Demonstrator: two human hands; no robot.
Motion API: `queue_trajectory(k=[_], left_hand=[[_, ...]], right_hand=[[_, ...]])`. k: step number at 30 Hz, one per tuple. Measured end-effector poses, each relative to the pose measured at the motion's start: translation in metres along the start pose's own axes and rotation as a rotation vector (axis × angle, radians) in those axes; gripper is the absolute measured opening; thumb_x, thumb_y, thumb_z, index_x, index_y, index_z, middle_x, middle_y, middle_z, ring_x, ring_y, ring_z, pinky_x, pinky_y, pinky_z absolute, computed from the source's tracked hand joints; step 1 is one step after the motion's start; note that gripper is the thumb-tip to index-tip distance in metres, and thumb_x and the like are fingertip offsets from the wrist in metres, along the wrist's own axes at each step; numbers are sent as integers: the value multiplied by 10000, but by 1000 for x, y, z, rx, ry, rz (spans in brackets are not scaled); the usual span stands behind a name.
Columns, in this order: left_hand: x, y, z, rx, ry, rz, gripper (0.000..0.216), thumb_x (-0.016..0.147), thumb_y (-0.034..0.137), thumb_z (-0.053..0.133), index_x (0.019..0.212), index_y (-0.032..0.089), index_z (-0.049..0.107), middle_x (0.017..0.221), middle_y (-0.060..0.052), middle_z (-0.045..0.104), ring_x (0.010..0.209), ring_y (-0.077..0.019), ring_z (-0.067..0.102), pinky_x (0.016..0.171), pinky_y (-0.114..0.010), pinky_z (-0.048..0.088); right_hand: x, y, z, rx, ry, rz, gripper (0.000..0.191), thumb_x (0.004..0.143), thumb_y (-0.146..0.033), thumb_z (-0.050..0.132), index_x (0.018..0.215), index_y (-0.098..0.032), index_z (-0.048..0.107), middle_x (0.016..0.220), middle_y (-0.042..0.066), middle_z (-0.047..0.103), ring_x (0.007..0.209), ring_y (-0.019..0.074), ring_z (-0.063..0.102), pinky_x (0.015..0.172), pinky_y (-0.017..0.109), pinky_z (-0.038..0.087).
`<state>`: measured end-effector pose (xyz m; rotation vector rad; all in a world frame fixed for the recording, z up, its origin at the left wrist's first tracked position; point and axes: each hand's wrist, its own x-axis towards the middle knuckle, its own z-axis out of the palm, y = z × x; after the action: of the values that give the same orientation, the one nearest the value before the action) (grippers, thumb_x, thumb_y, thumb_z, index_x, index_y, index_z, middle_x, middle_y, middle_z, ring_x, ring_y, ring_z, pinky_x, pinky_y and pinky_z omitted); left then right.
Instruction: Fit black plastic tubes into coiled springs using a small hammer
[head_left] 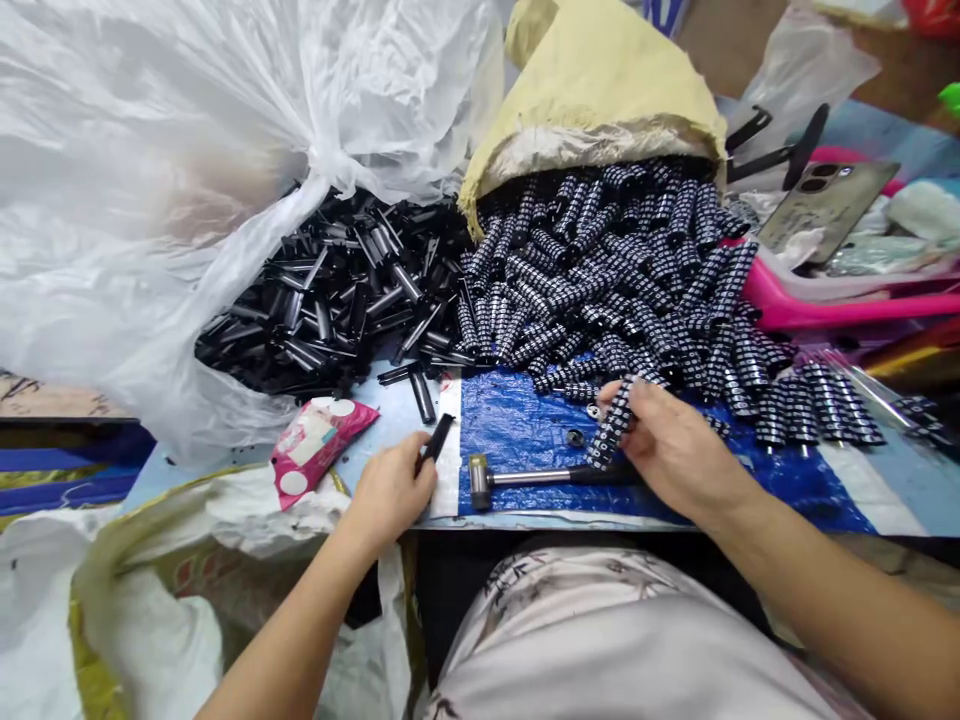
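Low in the middle of the frame, the left hand (390, 490) has its grip closed around a plain black tube (437, 438), pinched between thumb and fingers so that the tube's upper end sticks out above the knuckles. To the right of it, the right hand (675, 450) closes its grip on a patterned black sleeve (611, 428) with white markings, held upright by the fingertips; its lower end stands just above the handle of a small hammer (525, 476) lying on the blue sheet (525, 425) that covers the surface. The fingers hide how much of each piece sits inside the hands, and the markings on the sleeve are too small to read. Above the left hand, a heap of plain tubes (337, 290) spills from a clear plastic bag (187, 150); above the right, a heap of patterned sleeves (637, 270) pours from a yellow sack (600, 90). A phone (825, 205) lies at the upper right.
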<state>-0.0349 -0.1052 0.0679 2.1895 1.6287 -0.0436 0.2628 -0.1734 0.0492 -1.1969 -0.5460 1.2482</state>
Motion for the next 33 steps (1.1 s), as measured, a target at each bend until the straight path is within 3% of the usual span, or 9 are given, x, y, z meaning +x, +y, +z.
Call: queue_trajectory(k=[3,6,10,13,19,22,27,29,33], left_hand=[[19,14,4,106,7,-49,240,949,349,446,1037,198,611,790,-81,707,776,-264,672,673,-321,411],[29,17,5,55,108,-64,155,936,300,458,984,203,570,785,-88,693,770,-268,671,674,-328,422],[23,26,9,-647,263,-116,86,890,283,498,951,234,461,689,11,625,517,-154,559,520,-254,388],[10,51,14,-1225,221,-115,217,854,363,612,965,235,477,625,75,568,417,-80,423,437,-194,311],[-11,107,32,-1351,155,-89,352,808,497,740,728,185,596,536,54,507,432,-62,393,427,-200,306],[-10,122,39,-1312,219,-53,301,794,462,762,739,190,644,594,35,562,473,-77,434,463,-214,371],[-1,134,46,-1261,218,42,241,722,324,834,908,199,746,815,-3,692,749,-148,600,725,-253,503],[-1,133,44,-1281,191,35,225,757,338,804,923,194,759,834,-8,707,753,-150,599,728,-256,499],[-8,126,35,-1307,119,-28,256,747,357,816,936,191,765,809,-7,701,710,-142,579,685,-254,490]], right_hand=[[-6,0,28,176,-98,238,488,759,-672,728,884,-205,669,768,6,603,640,130,555,568,251,503],[-11,5,39,193,-160,311,511,761,-670,728,899,-186,643,645,-43,519,473,70,411,437,197,368],[-14,10,36,143,-206,277,540,811,-696,659,1026,-201,629,590,-75,468,410,51,326,396,175,275],[-16,10,36,145,-235,264,533,848,-691,617,1080,-210,615,580,-80,463,399,52,317,390,170,259],[-17,8,42,165,-275,218,534,887,-701,557,1107,-218,615,560,-88,437,385,55,279,379,177,259],[-14,11,47,213,-192,102,481,896,-667,572,1041,-215,650,634,-49,522,465,82,420,440,207,397],[-11,19,50,145,-181,-61,442,957,-602,516,1097,-214,673,1127,82,686,1034,224,653,863,351,572],[-10,20,42,0,-263,-173,516,950,-596,547,1322,-239,572,1373,105,591,1267,263,568,994,396,534],[-8,18,13,-540,-443,-707,1126,704,-571,845,1587,-295,202,1670,134,146,1529,357,180,1174,531,363]])
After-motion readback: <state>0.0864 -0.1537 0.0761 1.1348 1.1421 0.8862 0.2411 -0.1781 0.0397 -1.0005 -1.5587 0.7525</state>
